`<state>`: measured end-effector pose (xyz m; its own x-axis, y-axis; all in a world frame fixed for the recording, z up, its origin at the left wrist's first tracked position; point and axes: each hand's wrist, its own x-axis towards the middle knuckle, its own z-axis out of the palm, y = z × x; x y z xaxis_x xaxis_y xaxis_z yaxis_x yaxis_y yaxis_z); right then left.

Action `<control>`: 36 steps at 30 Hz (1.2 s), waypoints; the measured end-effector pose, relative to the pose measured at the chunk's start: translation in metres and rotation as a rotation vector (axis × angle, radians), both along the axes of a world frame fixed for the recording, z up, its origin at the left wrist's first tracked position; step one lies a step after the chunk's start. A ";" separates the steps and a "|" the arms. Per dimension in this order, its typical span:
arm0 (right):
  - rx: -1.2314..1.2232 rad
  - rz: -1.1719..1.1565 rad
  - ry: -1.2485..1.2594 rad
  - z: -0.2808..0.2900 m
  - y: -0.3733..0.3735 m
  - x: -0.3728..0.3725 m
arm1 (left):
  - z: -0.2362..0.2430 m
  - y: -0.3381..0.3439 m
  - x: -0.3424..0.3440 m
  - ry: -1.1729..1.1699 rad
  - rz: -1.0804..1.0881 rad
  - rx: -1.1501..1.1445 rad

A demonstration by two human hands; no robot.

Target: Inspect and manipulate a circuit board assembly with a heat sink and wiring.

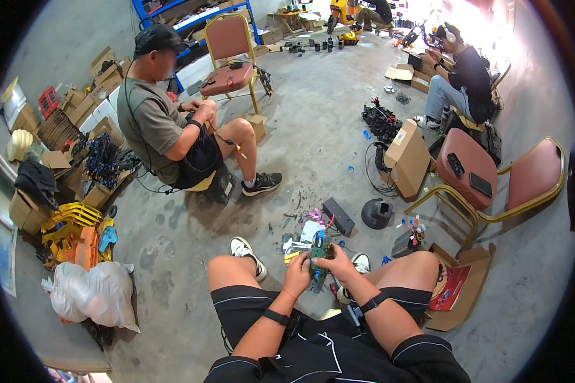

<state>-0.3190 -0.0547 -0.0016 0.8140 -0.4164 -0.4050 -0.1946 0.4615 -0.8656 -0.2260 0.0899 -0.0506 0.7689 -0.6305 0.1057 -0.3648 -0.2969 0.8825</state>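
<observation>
Between my knees, both hands hold a green circuit board [320, 256] with a blue part at its far end and a red wire rising from it. My left hand [296, 274] has its fingers closed on the board's left side. On the opposite edge, my right hand [338, 265] grips it with the thumb near the top face. Fine details of the board are too small to make out. Just beyond it on the floor lie white and yellow scraps [292, 246], pink bits [314, 217] and a dark rectangular box [338, 216].
A black dome-shaped part [377, 214] and a tub of wired parts [410, 239] stand to the right. An open carton [469, 287] sits by my right knee. Two people work seated, one at left and one at far right. Chairs [466, 169] and white bags [96, 290] flank me.
</observation>
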 end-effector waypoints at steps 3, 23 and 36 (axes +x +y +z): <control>-0.043 -0.066 -0.003 0.016 0.008 -0.002 | 0.002 0.001 -0.001 0.054 -0.013 -0.001; 0.089 -0.101 0.041 0.021 0.020 -0.002 | 0.000 0.015 -0.006 0.112 -0.019 0.058; -0.006 -0.135 -0.002 0.003 0.010 -0.016 | 0.020 0.004 -0.014 0.022 -0.068 0.074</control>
